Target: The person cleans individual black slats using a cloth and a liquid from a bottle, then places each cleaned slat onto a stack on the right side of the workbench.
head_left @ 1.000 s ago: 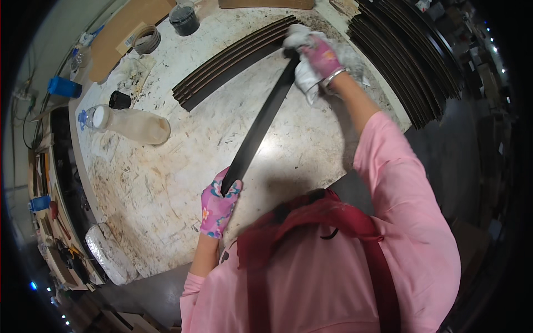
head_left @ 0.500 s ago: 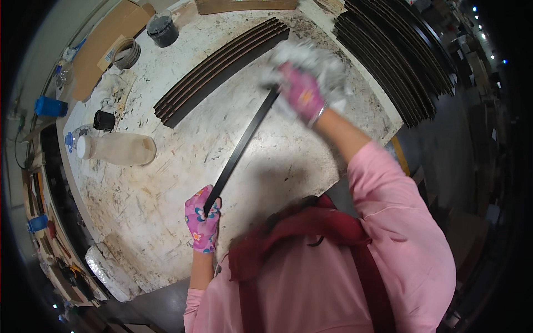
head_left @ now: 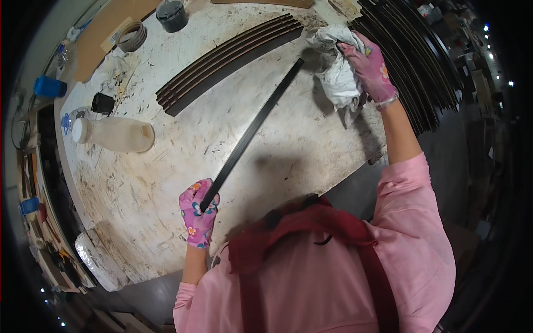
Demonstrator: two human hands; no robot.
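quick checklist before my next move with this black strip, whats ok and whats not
1. Left hand gripping the black strip at its near end: ok.
2. White cloth held in the right hand: ok.
3. Cloth in contact with the strip: not ok, a gap shows beyond its far end.
4. Held strip apart from the row of strips on the table: ok.
5. Bottle capped: ok, white cap on.
6. Strip's underside clean: cannot tell, hidden.

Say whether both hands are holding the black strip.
No, the left hand holds the strip while the right hand grips a cloth.
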